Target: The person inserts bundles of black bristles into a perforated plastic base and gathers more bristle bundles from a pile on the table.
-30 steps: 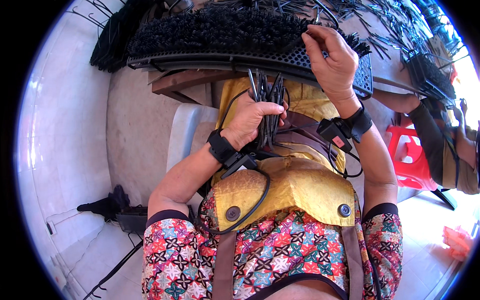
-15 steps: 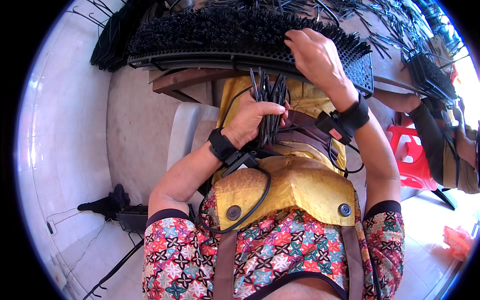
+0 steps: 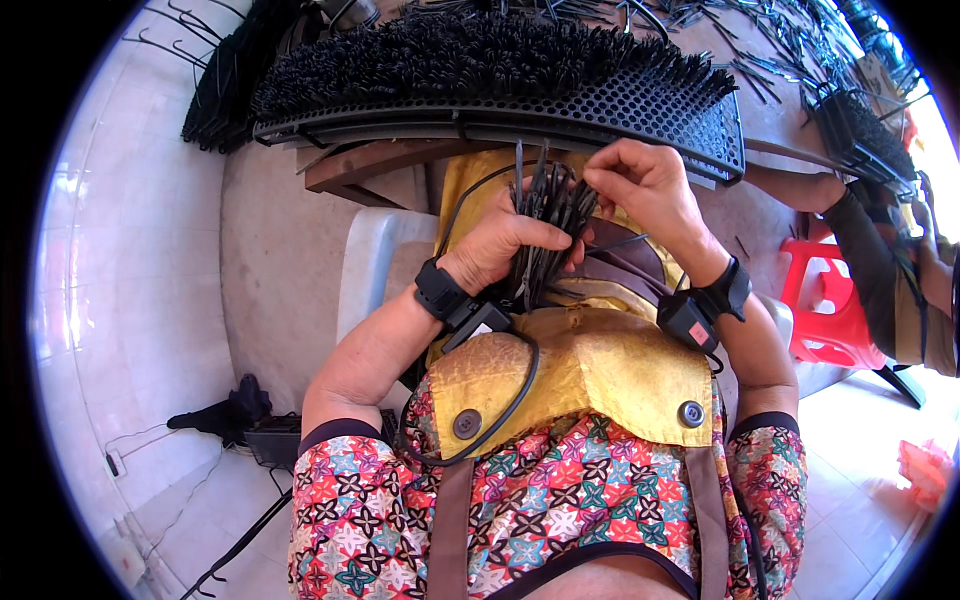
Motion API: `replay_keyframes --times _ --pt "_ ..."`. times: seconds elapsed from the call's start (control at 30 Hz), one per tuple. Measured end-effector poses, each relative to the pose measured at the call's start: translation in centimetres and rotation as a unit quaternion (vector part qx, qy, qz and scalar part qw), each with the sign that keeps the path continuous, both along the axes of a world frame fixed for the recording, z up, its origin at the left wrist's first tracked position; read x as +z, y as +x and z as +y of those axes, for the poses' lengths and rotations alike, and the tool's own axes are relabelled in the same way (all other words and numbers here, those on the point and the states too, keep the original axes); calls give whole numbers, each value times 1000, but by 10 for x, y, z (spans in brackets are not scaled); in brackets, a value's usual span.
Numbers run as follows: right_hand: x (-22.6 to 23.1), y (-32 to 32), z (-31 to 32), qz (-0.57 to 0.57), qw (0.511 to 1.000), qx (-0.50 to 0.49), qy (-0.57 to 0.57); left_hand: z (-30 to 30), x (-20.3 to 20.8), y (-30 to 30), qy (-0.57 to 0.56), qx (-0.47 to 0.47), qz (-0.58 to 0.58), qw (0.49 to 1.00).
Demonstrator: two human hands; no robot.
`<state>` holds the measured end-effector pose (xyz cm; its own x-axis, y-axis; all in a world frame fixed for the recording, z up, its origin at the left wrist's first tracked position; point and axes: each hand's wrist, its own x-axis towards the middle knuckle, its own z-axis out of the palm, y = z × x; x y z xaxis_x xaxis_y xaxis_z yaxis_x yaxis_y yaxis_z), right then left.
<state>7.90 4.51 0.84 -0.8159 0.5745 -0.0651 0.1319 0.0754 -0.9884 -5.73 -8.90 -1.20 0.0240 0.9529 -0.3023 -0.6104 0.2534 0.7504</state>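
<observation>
My left hand (image 3: 500,240) is wrapped round a bundle of thin black sticks (image 3: 545,205), held upright in front of the apron, thumb across its front. At the bundle's upper right, my right hand (image 3: 650,195) has thumb and forefinger pinched together on a thin black stick at its edge; the fingertips partly hide that stick. Just beyond both hands lies a long black perforated tray (image 3: 640,110). A dense row of similar black sticks (image 3: 430,60) stands in its holes, while holes along its near and right parts show bare.
The tray rests on a brown-framed table (image 3: 360,165). Loose black sticks (image 3: 750,70) are scattered behind it. At right stand another filled tray (image 3: 860,130) and a red stool (image 3: 820,310), beside another person's arm (image 3: 800,188). Cables run from bands on my wrists.
My right hand has come down from the sticks in the tray to the bundle in my left hand. The left hand keeps its hold, and the bundle is tilted slightly differently.
</observation>
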Motion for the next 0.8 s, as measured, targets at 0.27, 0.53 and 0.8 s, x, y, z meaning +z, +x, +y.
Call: replay_keyframes --times 0.27,0.53,0.8 --pt "6 21 11 -44 998 22 -48 -2 -2 5 16 -43 21 999" --pt "-3 22 0 13 984 44 -173 0 -5 0 22 -12 -1 1000" --pt "-17 20 -6 58 987 -5 -152 0 -1 0 2 15 -20 1000"
